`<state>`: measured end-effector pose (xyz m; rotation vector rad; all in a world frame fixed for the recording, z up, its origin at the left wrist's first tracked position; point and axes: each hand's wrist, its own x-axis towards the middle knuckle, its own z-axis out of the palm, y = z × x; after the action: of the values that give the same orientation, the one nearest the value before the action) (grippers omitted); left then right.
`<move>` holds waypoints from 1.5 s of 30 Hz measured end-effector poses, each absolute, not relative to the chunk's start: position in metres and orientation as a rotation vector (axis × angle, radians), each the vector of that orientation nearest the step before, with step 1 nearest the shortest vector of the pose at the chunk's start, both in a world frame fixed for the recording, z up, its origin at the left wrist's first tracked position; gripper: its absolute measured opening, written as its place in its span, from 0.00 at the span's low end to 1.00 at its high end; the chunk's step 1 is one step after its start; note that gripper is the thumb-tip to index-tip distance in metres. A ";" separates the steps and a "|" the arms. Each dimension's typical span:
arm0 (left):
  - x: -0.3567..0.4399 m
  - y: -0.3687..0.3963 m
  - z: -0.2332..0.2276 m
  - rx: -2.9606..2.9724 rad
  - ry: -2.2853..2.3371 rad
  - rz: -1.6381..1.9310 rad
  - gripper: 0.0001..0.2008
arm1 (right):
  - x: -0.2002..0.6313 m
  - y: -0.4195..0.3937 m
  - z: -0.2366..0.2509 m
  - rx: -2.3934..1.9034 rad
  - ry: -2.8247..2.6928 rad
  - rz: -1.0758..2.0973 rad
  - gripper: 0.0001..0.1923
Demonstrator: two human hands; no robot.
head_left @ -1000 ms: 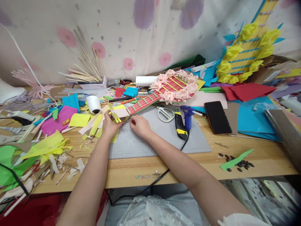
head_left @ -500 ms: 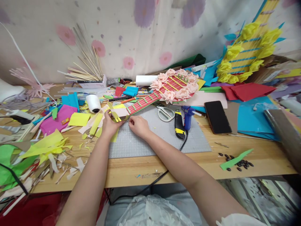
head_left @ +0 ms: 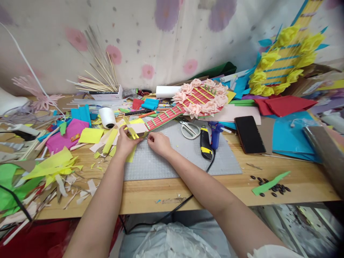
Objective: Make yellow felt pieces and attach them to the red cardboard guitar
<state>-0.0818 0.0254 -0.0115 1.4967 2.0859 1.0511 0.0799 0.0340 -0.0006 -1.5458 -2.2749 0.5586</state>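
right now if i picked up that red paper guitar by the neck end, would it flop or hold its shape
The red paper guitar would probably sag: its neck is a thin flat strip, and the flower-covered body looks heavier. The paper flowers likely crush easily. Both hands, left hand and right hand, already steady the head end.

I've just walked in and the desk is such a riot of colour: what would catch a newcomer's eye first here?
First, the red paper guitar ringed with pink paper flowers, lying across the middle of the table, its head end pinched by the left hand and right hand over the grey cutting mat. Next, the bigger yellow-flowered guitar propped at the far right. Bright paper scraps litter the left side.
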 end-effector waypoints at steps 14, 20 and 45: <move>-0.082 0.027 -0.012 1.513 2.070 1.056 0.41 | 0.071 0.038 0.003 -1.677 -2.214 0.667 0.10; -0.079 0.025 -0.006 1.482 2.098 1.009 0.40 | 0.066 0.037 0.009 -1.693 -2.237 0.639 0.12; -0.044 -0.032 -0.002 2.128 2.353 0.634 0.15 | 0.070 0.034 -0.006 -1.633 -2.155 0.620 0.10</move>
<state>-0.0438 -0.0319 -0.0020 2.1284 2.3528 0.6344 0.0697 0.0338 -0.0059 -1.6327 -2.1547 0.6197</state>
